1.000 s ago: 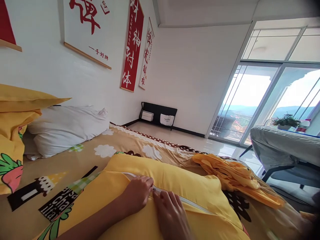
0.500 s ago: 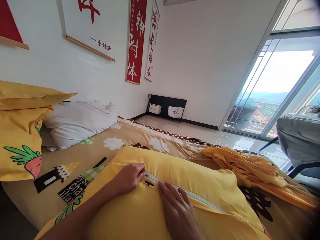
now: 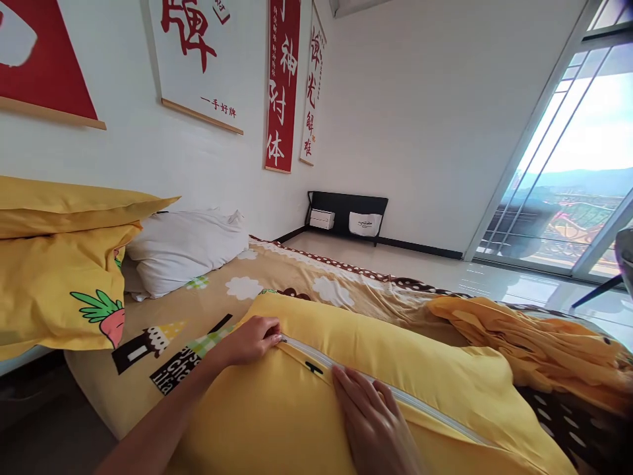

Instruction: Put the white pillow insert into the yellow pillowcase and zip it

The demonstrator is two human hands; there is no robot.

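Note:
A plump yellow pillow (image 3: pixel 277 409) in a zipped pillowcase lies right in front of me on the bed. Its white zipper (image 3: pixel 420 402) runs slantwise across the top, from upper left to lower right. At the zipper's upper-left end, my left hand (image 3: pixel 254 340) is closed in a pinch on the zipper pull, mostly hidden by the fingers. My right hand (image 3: pixel 373 419) rests flat on the fabric just below the zipper, fingers stretched out and close together. Between the hands a small dark mark (image 3: pixel 314 367) shows beside the zipper.
Yellow pillows with a radish print (image 3: pixel 54 284) are stacked at left beside a white pillow (image 3: pixel 188 247). Crumpled orange-yellow cloth (image 3: pixel 534 336) lies at right on the patterned bedsheet (image 3: pixel 297 274). A black stand (image 3: pixel 341 204) is by the far wall, and a sliding glass door (image 3: pixel 554 171) is at right.
My left hand has moved a little up and left along the zipper, farther from my right hand, which stays on the pillow. The view has turned left.

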